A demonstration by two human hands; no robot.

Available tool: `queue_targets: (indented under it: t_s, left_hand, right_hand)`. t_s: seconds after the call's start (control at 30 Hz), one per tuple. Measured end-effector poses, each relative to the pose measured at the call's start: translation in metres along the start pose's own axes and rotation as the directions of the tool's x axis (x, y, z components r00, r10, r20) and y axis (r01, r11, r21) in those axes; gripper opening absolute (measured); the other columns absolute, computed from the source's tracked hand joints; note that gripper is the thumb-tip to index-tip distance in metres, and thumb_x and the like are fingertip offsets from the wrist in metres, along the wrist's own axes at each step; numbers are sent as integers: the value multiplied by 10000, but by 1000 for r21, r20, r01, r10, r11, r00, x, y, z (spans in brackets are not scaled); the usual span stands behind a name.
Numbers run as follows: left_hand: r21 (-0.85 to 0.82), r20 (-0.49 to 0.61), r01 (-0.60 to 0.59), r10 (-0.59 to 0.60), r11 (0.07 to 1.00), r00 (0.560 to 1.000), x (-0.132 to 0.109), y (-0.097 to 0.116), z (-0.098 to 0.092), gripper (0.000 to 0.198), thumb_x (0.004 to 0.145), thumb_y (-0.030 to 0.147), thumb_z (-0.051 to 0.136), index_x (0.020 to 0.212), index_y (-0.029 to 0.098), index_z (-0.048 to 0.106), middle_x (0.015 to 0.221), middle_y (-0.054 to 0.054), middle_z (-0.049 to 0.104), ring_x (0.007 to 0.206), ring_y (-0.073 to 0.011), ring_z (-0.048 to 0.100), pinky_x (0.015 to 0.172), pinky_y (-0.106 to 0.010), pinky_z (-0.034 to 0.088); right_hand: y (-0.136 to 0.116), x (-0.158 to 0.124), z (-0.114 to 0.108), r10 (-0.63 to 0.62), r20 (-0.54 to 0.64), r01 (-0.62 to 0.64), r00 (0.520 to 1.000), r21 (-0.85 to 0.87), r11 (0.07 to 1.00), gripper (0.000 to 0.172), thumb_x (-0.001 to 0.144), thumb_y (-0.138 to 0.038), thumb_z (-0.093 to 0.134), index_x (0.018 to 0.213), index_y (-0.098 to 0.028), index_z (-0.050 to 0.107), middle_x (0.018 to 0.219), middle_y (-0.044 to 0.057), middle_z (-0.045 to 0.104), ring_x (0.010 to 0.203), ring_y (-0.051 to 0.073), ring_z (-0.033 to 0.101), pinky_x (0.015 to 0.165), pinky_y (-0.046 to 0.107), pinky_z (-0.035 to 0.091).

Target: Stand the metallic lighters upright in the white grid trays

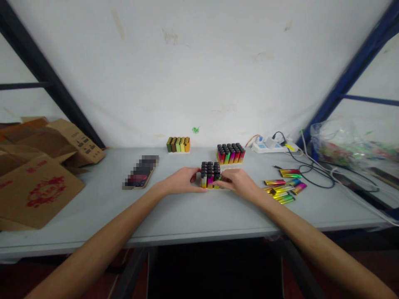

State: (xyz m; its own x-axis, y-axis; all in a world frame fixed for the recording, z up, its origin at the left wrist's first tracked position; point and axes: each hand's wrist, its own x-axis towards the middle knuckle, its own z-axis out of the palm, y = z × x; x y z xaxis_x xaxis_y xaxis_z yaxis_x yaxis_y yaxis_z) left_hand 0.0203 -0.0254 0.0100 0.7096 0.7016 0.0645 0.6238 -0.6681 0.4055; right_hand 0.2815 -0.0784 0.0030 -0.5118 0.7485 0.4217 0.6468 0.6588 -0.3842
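Note:
Upright lighters with black tops (210, 176) stand packed in a block in front of me, their shiny bodies yellow, pink and purple. My left hand (182, 181) curls round the block's left side, thumb low at the front and fingers behind. At the right front corner, my right hand (238, 180) has its fingers closed on a lighter that they partly cover. Loose metallic lighters (282, 189) lie in a pile to the right of that hand. Whether a tray sits under the held block is mostly hidden.
Behind stand a full block of colourful lighters (230, 153) and a green-to-orange block (178, 145). A phone (141, 172) and cardboard boxes (40, 187) lie left. At right are a power strip (271, 145), tangled cables (314, 174) and a plastic bag (343, 141).

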Motion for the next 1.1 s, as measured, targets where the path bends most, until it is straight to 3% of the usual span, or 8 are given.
queue_targets:
  t_s: [0.13,0.3,0.43,0.53,0.63,0.73,0.9,1.1]
  left_hand:
    - [7,8,-1,1,1000,1000,0,0,-1,670,738,741,692,1061,156,650,820,-38,654,703,-220,608,626,-284,400]
    - [3,16,3,-3,1000,1000,0,1,-1,643,740,720,699,1061,165,650,835,-37,659,734,-222,620,653,-282,412]
    - [2,18,11,-11,1000,1000,0,1,-2,658,739,736,690,1054,160,644,827,-37,654,721,-221,612,641,-284,410]
    - [5,23,12,-13,1000,1000,0,1,-2,661,736,748,687,1038,162,643,840,-42,658,723,-224,613,638,-287,409]
    - [3,14,4,-4,1000,1000,0,0,-1,651,729,744,694,1023,165,648,846,-44,663,731,-227,615,645,-291,411]
    - [-5,7,1,-1,1000,1000,0,0,-1,641,724,735,702,1028,173,656,850,-40,668,739,-226,616,643,-287,409]
    - [-19,-4,5,-5,1000,1000,0,-2,0,653,716,747,707,1029,176,656,839,-32,666,728,-218,612,637,-285,403]
    - [-9,0,6,-6,1000,1000,0,-2,1,662,715,763,700,1016,175,651,829,-30,656,717,-216,604,624,-286,391]
  right_hand:
    - [4,1,-12,45,92,-40,995,-52,998,553,987,-638,500,733,-168,644,666,34,629,584,141,498,592,269,309]
    - [37,-10,-64,169,97,-160,981,-96,982,491,1036,-556,429,923,-177,721,832,68,726,725,188,637,710,298,442]
    - [82,-51,-107,228,79,-205,970,-227,952,433,964,-574,540,1092,-211,737,1146,121,736,1035,273,683,951,395,500]
    - [114,-96,-122,252,-13,-242,968,-343,908,516,964,-615,482,1184,-211,717,1247,164,698,1174,314,646,1047,456,484]
    - [138,-138,-117,265,-113,-287,958,-455,843,525,973,-580,461,1295,-224,673,1364,186,642,1304,349,575,1073,516,469]
    - [152,-160,-102,239,-36,-225,970,-498,837,388,998,-440,430,1225,-285,705,1336,150,677,1316,342,560,1069,556,458]
    - [153,-152,-82,270,-130,-298,954,-519,801,439,1018,-436,375,1188,-196,701,1245,190,692,1221,341,589,1041,545,465]
    - [145,-134,-80,300,-206,-363,931,-566,740,462,1026,-458,377,1163,-154,697,1045,190,683,988,324,625,943,505,497]
